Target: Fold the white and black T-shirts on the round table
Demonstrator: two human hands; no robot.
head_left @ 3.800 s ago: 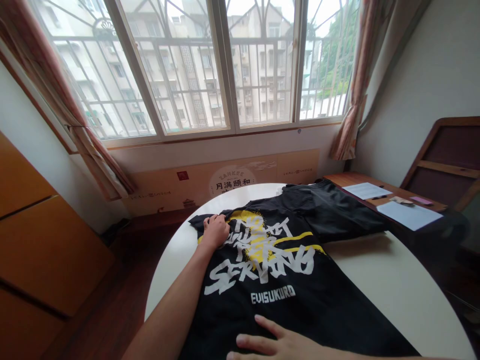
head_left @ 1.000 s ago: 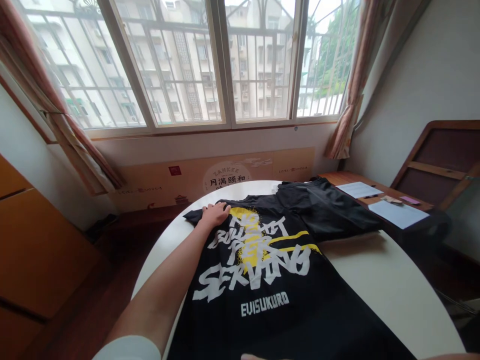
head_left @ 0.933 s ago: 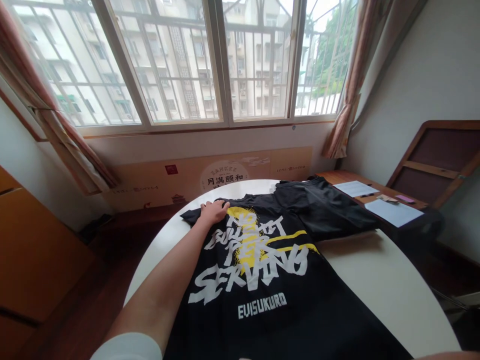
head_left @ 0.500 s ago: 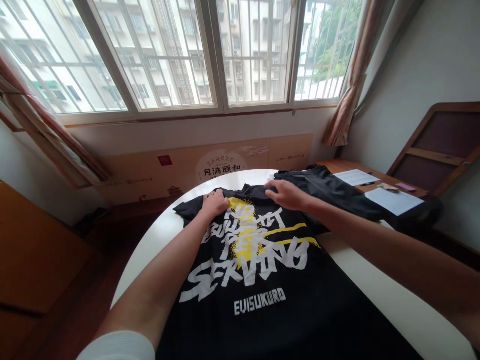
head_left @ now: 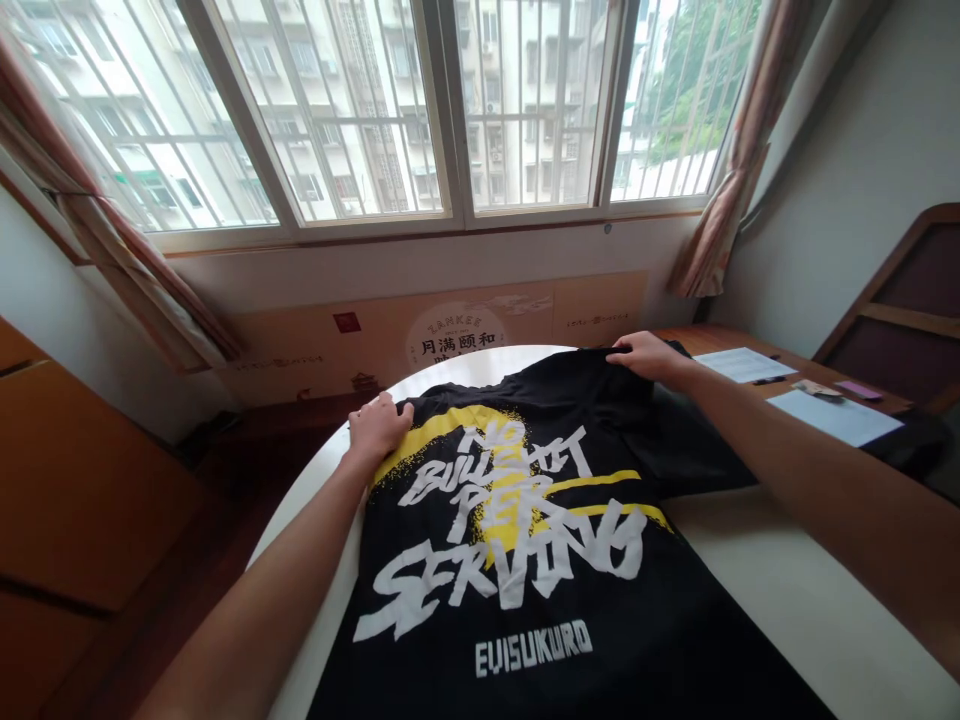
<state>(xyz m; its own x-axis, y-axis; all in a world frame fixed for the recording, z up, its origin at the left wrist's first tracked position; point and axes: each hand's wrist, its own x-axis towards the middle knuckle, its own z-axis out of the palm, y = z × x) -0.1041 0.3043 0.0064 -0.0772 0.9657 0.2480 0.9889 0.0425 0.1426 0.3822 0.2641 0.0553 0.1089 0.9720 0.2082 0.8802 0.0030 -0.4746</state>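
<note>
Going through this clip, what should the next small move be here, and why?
Probably the right hand should lay the far edge of the black T-shirt down flat. It is holding that edge raised, while the left hand rests on the shirt's other side and can keep it steady. The shirt also overlaps the dark trousers.

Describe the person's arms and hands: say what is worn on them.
The left hand and right hand are both bare, with no gloves. No ring, watch or bracelet shows on either. The left forearm and right forearm are bare too, with no sleeve in view, and no markings or bands show on them.
</note>
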